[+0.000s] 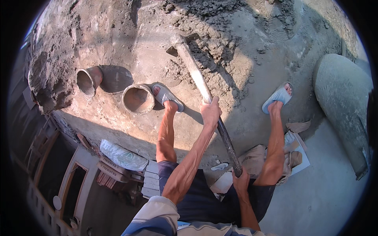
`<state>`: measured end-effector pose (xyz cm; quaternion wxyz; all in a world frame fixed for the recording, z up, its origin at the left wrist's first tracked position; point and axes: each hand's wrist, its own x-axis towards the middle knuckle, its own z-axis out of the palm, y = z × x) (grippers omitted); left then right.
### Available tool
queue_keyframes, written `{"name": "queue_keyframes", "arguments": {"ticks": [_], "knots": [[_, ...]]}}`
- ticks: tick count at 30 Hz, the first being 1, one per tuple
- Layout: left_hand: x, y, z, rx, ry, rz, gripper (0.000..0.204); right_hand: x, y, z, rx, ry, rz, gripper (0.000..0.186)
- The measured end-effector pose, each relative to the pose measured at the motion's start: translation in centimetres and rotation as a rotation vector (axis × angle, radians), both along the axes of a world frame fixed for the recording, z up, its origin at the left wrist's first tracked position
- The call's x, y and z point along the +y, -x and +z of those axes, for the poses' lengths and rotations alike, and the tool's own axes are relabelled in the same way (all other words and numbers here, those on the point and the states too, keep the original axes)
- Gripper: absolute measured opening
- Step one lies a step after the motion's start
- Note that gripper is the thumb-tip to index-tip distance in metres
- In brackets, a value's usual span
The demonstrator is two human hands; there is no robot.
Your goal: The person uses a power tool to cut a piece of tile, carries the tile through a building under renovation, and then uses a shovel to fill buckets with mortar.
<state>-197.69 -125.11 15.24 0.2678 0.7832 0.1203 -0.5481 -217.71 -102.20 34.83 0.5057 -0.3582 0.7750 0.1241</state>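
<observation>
We gripped the hoe handle with both hands: left hand midway along it, fingers wrapped tight; right hand at the near end, fingers closed round it. The handle ran up and left to its blade, which was sunk at the edge of the wet mortar pile on the floor. Our sandalled feet stood either side of the handle. Two empty buckets lay on their sides just left of the left foot. A grey sack and stacked tiles lay nearer us; a large grey drum stood right.
</observation>
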Motion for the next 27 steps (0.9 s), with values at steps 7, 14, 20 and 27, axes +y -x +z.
{"name": "queue_keyframes", "arguments": {"ticks": [7, 14, 20, 27], "knots": [[-12.7, -3.9, 7.3, -0.069, 0.411, -0.201, 0.022, -9.6, -4.8, -2.6, -0.252, -0.061, -0.091, 0.044], [1.6, -0.6, -9.0, -0.182, -0.016, -0.432, 0.028, -1.2, -4.9, -0.4, -0.141, -0.118, -0.185, 0.032], [2.9, 1.9, 4.1, 0.059, 0.075, -0.347, 0.029, 4.4, -5.0, 6.1, -0.154, -0.109, -0.285, 0.035], [-18.4, -5.4, -3.7, -0.094, 0.414, -0.368, 0.023, -17.3, -5.7, -5.5, -0.566, -0.118, -0.308, 0.051]]}}
